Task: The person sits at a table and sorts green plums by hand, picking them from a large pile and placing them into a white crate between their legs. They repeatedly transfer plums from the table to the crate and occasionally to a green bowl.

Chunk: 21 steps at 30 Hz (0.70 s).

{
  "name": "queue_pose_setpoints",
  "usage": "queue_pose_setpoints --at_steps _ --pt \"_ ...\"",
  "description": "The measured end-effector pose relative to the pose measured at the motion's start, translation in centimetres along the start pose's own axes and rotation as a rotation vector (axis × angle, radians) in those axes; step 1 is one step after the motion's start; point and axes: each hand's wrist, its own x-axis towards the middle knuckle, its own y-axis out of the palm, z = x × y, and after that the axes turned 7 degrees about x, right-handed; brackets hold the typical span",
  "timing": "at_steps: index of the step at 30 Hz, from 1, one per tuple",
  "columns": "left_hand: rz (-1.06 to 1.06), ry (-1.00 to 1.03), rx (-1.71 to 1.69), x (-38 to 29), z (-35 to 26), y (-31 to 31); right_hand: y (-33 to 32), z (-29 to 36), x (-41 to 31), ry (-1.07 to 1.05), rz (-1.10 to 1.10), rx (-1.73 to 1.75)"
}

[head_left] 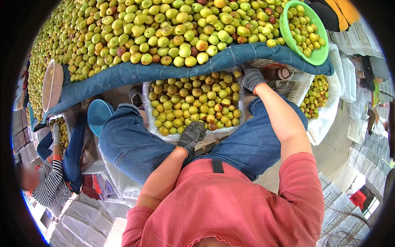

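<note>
A plastic-lined crate (193,136) full of yellow-green jujube-like fruit (197,102) stands between my knees. My left hand (192,137), in a dark grey knitted glove, rests at the crate's near edge, fingers curled; whether it holds anything is hidden. My right hand (253,79), in a striped grey glove, is at the crate's far right corner, just below the blue padded edge (240,55) of the sorting surface. Its fingertips are partly hidden, with a fruit beside them. Beyond the padded edge lies a large heap of green, yellow and reddish fruit (172,31).
A green plastic basket (285,34) of fruit sits on the padded edge, a pink basket (49,86) at the left. A blue bucket (100,115) stands by my left knee. A white crate (304,89) and lined fruit container are at the right. A co-worker (55,182) sits at the left.
</note>
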Motion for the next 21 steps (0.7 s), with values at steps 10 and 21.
queue_pose_setpoints --at_steps 10,21 --pt "0.002 -0.034 -0.063 0.0 -0.4 0.5 1.0 0.3 0.4 -0.171 0.013 -0.101" --pt "-0.012 -0.036 -0.053 0.3 -0.4 0.5 1.4 0.6 0.1 -0.137 0.084 -0.087"
